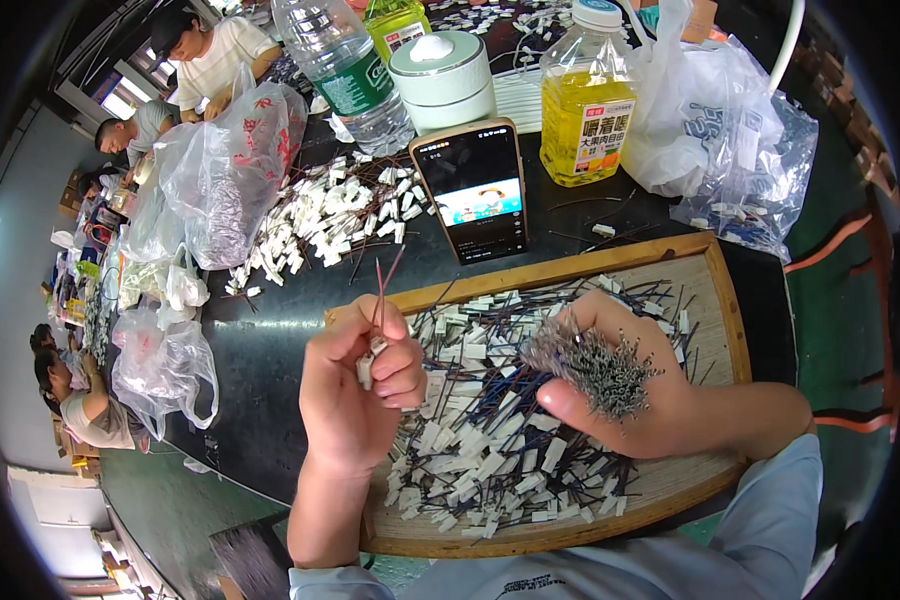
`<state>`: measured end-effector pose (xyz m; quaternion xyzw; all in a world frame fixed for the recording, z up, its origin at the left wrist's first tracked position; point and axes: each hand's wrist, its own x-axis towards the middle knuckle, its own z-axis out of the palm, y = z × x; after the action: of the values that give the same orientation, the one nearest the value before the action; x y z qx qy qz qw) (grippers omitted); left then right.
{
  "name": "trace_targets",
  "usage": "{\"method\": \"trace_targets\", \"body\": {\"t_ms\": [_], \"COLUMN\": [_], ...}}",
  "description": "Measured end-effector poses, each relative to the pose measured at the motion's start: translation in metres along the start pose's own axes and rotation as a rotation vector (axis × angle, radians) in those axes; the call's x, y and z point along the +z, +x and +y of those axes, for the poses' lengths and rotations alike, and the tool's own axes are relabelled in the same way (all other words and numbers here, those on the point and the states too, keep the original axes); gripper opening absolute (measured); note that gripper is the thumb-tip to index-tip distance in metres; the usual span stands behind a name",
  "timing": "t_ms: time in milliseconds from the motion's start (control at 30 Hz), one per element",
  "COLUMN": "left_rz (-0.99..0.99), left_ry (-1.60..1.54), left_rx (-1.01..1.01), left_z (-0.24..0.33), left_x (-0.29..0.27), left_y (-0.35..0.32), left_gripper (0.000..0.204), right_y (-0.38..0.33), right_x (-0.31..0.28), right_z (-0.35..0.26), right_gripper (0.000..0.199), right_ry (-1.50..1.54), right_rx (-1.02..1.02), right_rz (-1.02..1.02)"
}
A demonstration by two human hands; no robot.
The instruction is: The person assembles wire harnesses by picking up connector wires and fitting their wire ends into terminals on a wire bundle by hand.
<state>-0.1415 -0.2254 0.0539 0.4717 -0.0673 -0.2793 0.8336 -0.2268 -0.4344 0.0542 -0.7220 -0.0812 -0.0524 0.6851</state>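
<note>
My left hand is raised over the left side of a wooden-framed tray. Its fingers close on a small white connector with two thin wires standing up between thumb and forefinger. Over the right part of the tray, my right hand is wrapped round a thick bundle of thin wires, whose silvery metal tips face outward. Below both hands, many white connectors with dark wires lie loosely in the tray.
Beyond the tray a phone leans against a white canister. A yellow drink bottle, a clear water bottle and plastic bags stand around it. More white connectors are heaped behind left. Several people sit along the table at left.
</note>
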Motion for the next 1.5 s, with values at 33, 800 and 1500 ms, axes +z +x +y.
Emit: {"method": "trace_targets", "body": {"t_ms": [33,800,1500], "left_rz": [-0.081,-0.326,-0.395], "left_ry": [0.006,0.571,1.173], "left_rx": [-0.004,0.257,0.430], "left_z": [-0.001,-0.014,-0.010], "left_x": [-0.004,0.020,0.028], "left_y": [0.000,-0.027,-0.027], "left_gripper": [0.023,0.038,0.020], "right_y": [0.000,-0.006,-0.004], "right_x": [0.000,-0.005,-0.009], "right_z": [0.003,0.001,0.004], "right_gripper": [0.022,0.020,0.041], "right_ry": [0.001,-0.247,-0.260], "right_rx": [0.000,-0.272,-0.160], "right_rz": [-0.001,-0.181,-0.371]}}
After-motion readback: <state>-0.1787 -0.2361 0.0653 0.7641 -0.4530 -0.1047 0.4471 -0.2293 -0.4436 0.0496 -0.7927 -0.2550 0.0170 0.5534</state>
